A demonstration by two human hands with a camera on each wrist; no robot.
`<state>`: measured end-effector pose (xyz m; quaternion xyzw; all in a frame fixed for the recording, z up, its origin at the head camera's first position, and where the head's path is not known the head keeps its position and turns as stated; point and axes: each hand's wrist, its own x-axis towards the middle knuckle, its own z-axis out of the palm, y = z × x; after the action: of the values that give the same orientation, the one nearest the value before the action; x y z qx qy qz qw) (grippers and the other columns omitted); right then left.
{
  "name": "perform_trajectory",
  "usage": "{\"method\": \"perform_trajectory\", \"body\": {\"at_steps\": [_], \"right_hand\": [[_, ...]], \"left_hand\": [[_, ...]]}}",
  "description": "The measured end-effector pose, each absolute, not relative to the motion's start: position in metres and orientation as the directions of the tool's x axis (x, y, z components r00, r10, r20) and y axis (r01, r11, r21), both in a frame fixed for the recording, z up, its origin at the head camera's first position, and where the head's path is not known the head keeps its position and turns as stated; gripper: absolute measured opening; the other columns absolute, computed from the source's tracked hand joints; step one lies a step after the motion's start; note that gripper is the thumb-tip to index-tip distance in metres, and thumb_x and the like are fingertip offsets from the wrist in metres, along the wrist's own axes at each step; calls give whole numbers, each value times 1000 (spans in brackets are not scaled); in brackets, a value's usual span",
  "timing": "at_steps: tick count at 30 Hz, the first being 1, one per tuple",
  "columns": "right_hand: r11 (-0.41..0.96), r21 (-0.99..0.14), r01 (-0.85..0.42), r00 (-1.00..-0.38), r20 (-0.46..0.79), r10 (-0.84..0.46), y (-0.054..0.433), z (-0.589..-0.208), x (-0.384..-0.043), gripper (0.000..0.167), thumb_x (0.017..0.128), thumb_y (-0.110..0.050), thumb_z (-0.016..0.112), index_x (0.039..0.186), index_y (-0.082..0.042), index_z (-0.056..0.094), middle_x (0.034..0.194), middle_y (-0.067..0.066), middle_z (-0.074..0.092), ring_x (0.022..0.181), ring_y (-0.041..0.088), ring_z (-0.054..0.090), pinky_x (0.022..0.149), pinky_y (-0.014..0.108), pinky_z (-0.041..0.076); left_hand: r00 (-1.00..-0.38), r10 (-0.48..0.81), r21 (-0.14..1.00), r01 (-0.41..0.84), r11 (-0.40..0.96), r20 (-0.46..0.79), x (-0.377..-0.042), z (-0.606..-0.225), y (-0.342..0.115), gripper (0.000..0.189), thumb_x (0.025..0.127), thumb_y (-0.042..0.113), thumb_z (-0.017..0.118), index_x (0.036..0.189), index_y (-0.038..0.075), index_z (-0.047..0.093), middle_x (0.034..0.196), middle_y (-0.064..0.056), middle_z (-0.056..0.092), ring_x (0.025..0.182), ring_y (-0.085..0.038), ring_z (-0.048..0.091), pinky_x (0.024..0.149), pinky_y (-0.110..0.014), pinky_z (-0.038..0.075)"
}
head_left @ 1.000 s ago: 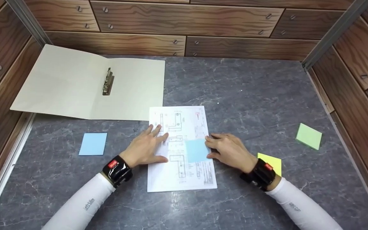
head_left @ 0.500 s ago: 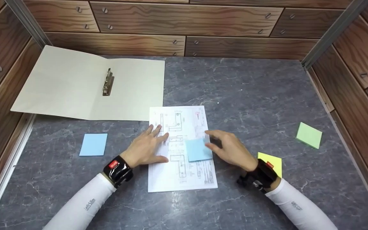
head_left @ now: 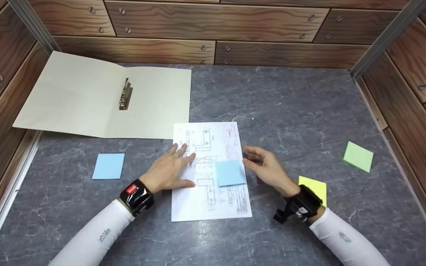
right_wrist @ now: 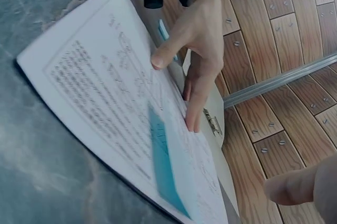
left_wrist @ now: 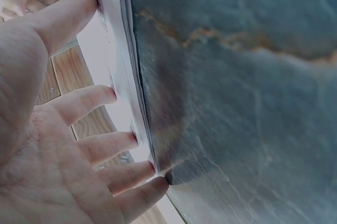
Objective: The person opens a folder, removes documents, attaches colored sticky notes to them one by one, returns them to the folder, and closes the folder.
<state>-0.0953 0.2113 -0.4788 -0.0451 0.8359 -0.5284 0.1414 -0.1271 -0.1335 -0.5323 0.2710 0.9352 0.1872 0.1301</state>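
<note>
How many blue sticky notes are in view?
2: one blue note on the printed paper, another blue note on the table, left of the left hand. Others may hide underneath.

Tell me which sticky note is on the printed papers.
The blue note by the right edge of the printed papers; the other blue note, yellow note and green note lie directly on the tabletop.

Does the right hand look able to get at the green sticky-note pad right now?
Probably yes: the right hand holds nothing, the green sticky-note pad lies uncovered farther right, and nothing seems to stand between them.
</note>
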Motion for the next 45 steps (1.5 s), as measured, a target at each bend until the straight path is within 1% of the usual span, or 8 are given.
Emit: {"method": "perform_trajectory", "body": {"at_steps": [9, 16, 25, 30, 35, 39, 42, 45], "right_hand": [[426, -899, 100, -938, -227, -260, 208, -485, -89, 60, 120, -9, 63, 173, 13, 44, 179, 38, 48, 170, 54, 47, 138, 63, 50], [445, -885, 139, -935, -266, -235, 206, -484, -88, 62, 118, -10, 67, 172, 11, 47, 178, 36, 51, 165, 53, 54, 132, 63, 55], [432, -891, 143, -933, -267, -241, 205, -481, -89, 63, 118, -12, 68, 173, 10, 47, 179, 37, 49, 168, 54, 50, 134, 65, 52], [419, -895, 152, -928, -276, -251, 208, -480, -89, 62, 119, -13, 68, 172, 10, 48, 179, 37, 49, 168, 54, 49, 137, 64, 49], [411, -897, 161, -932, -275, -236, 208, -480, -92, 60, 117, -12, 70, 170, 11, 51, 175, 37, 54, 164, 53, 54, 134, 62, 52], [387, -909, 157, -938, -260, -228, 208, -481, -93, 58, 117, -9, 70, 168, 11, 52, 174, 36, 56, 165, 52, 54, 136, 62, 50], [370, -918, 144, -949, -234, -210, 208, -482, -93, 56, 115, -8, 71, 165, 12, 56, 171, 36, 59, 163, 52, 56, 134, 54, 52], [351, -925, 143, -957, -220, -190, 207, -481, -93, 54, 114, -7, 73, 163, 12, 59, 167, 35, 63, 157, 51, 62, 123, 34, 57]], "left_hand": [[-819, 557, 411, 465, 785, -138, -127, -533, -134, 106, 91, 59, 97, 174, 10, 55, 186, -36, 32, 173, -68, 31, 141, -81, 30], [-821, 557, 388, 475, 790, -128, -128, -537, -134, 106, 91, 62, 96, 174, 10, 55, 185, -35, 34, 172, -67, 34, 141, -76, 36], [-817, 563, 402, 476, 783, -129, -127, -535, -134, 106, 91, 60, 97, 174, 10, 55, 185, -36, 33, 172, -67, 32, 144, -78, 26], [-817, 562, 415, 471, 778, -127, -127, -534, -134, 106, 90, 59, 98, 174, 10, 55, 185, -36, 33, 172, -68, 32, 144, -78, 26], [-818, 556, 434, 453, 779, -144, -126, -532, -134, 107, 91, 58, 98, 175, 10, 54, 186, -36, 30, 173, -67, 29, 143, -80, 25], [-818, 555, 429, 451, 783, -151, -127, -532, -134, 106, 91, 58, 98, 175, 10, 53, 187, -36, 30, 173, -67, 29, 142, -81, 27], [-818, 555, 414, 457, 787, -151, -127, -532, -133, 106, 91, 59, 97, 175, 10, 54, 187, -36, 31, 173, -67, 30, 142, -79, 30], [-820, 553, 400, 462, 792, -149, -127, -532, -133, 106, 91, 60, 97, 175, 10, 55, 186, -36, 32, 173, -67, 32, 142, -77, 33]]}}
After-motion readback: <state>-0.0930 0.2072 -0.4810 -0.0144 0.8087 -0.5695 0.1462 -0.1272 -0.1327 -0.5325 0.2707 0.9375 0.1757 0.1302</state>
